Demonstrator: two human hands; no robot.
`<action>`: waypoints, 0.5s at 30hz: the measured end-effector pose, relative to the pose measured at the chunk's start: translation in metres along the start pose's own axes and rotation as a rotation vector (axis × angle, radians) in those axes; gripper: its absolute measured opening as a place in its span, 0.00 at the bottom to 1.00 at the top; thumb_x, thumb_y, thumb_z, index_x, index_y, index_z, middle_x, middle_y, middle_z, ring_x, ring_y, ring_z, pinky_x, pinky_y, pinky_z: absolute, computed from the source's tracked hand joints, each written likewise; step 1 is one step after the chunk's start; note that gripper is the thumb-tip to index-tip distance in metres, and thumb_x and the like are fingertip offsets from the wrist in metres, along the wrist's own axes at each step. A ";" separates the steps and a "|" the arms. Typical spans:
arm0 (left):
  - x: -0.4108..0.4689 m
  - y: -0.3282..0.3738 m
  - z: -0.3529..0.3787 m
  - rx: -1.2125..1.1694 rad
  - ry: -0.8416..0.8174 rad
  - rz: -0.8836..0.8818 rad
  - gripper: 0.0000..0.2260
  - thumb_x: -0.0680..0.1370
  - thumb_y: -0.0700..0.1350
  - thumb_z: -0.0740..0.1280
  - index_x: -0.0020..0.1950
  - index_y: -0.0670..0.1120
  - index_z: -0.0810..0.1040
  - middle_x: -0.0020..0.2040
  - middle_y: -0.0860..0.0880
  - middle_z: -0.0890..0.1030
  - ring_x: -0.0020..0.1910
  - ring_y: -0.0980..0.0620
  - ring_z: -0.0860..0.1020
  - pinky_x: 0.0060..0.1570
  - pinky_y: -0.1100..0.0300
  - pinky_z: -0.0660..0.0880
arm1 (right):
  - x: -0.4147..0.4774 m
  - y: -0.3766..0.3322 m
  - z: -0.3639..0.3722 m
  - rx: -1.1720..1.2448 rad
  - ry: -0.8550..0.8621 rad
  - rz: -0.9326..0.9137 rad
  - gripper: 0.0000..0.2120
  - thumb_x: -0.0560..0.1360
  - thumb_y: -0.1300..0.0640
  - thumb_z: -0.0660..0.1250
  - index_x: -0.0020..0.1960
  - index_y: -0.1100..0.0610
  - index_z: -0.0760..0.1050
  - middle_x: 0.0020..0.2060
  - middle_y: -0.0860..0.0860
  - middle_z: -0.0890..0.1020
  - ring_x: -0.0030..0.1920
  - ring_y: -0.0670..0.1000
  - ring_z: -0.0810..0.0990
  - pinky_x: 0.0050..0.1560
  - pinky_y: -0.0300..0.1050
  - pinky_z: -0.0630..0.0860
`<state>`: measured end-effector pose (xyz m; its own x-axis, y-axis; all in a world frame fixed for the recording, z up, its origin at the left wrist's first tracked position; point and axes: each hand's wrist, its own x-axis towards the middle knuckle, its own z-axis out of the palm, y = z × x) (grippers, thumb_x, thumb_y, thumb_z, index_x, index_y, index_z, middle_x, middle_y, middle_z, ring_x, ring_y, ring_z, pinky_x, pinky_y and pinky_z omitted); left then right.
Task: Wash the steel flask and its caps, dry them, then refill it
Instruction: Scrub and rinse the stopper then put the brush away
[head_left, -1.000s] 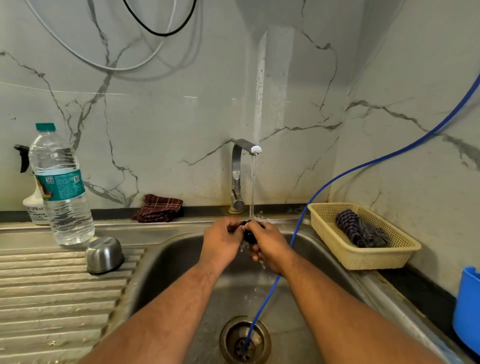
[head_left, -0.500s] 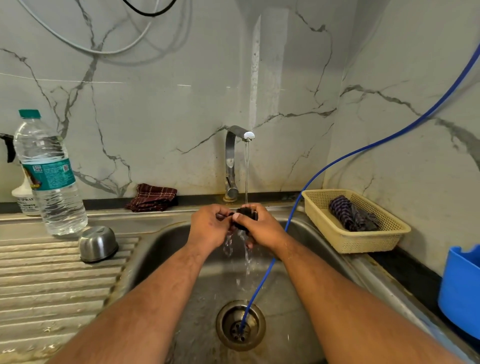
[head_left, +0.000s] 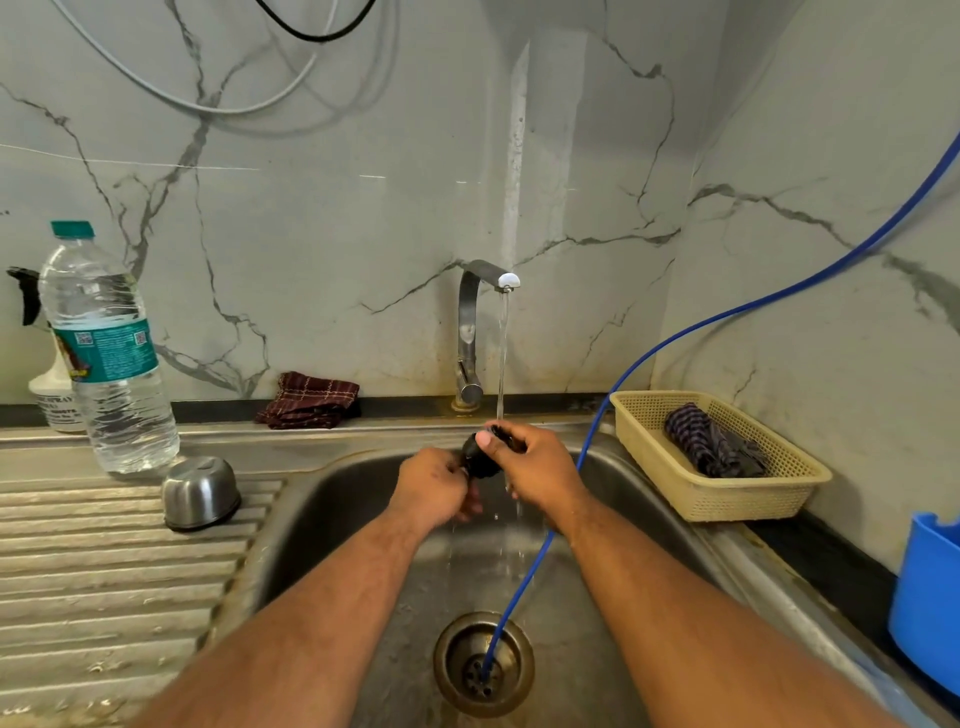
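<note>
Two hands meet over the sink (head_left: 322, 499) in the single head view, both closed around one small black cap (head_left: 480, 457) held under the stream from the tap (head_left: 475, 332). The right hand (head_left: 535, 473) wraps the cap from the right, its thumb pressed on the top; the left hand (head_left: 434, 491) grips the near-left end, fingers curled under it. Water runs past the cap's right side and falls toward the drain (head_left: 483, 662), where a blue hose (head_left: 587, 447) ends.

A steel cap (head_left: 201, 491) sits upside down on the ribbed drainboard (head_left: 104, 571) to the left, just in front of a clear water bottle (head_left: 106, 353). The flask body itself is nowhere in view, so I cannot tell where it is. A maroon cloth (head_left: 309, 400) lies folded at the far edge against the wall, left of the tap, and a second striped cloth (head_left: 711, 441) rests in the yellow basket (head_left: 727, 501) on the right.

My reading is that the washing step is in hand, with the black cap being rinsed; whether the steel cap on the drainboard is washed yet cannot be told. Next, the cap probably wants turning so water reaches its inside and threads, then setting down beside the steel one. A wet, small, smooth part calls for a firm pinch over the open drain.
</note>
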<state>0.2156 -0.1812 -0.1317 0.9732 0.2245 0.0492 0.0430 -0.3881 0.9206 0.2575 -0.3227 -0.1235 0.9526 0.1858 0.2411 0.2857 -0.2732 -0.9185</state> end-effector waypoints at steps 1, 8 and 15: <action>0.000 -0.002 0.001 0.017 -0.036 0.005 0.08 0.83 0.36 0.63 0.51 0.41 0.82 0.41 0.41 0.87 0.40 0.45 0.87 0.42 0.49 0.85 | 0.000 0.000 0.000 -0.033 0.018 -0.013 0.18 0.76 0.45 0.74 0.63 0.51 0.82 0.54 0.47 0.85 0.49 0.46 0.82 0.47 0.35 0.75; 0.000 -0.006 0.009 0.138 -0.074 0.029 0.06 0.79 0.39 0.66 0.50 0.46 0.82 0.43 0.43 0.86 0.40 0.47 0.84 0.40 0.51 0.81 | 0.001 0.000 0.000 -0.204 0.072 -0.071 0.13 0.76 0.52 0.75 0.59 0.47 0.82 0.57 0.48 0.77 0.59 0.47 0.77 0.55 0.32 0.71; 0.002 -0.011 0.001 0.204 0.021 0.045 0.08 0.80 0.38 0.65 0.53 0.47 0.82 0.46 0.47 0.85 0.42 0.52 0.82 0.38 0.60 0.78 | 0.002 0.005 0.004 -0.016 0.049 0.065 0.21 0.65 0.49 0.83 0.53 0.43 0.78 0.58 0.50 0.79 0.57 0.49 0.80 0.58 0.47 0.82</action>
<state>0.2172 -0.1775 -0.1425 0.9705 0.2202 0.0981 0.0466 -0.5705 0.8200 0.2606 -0.3197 -0.1289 0.9729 0.1214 0.1968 0.2249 -0.2982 -0.9276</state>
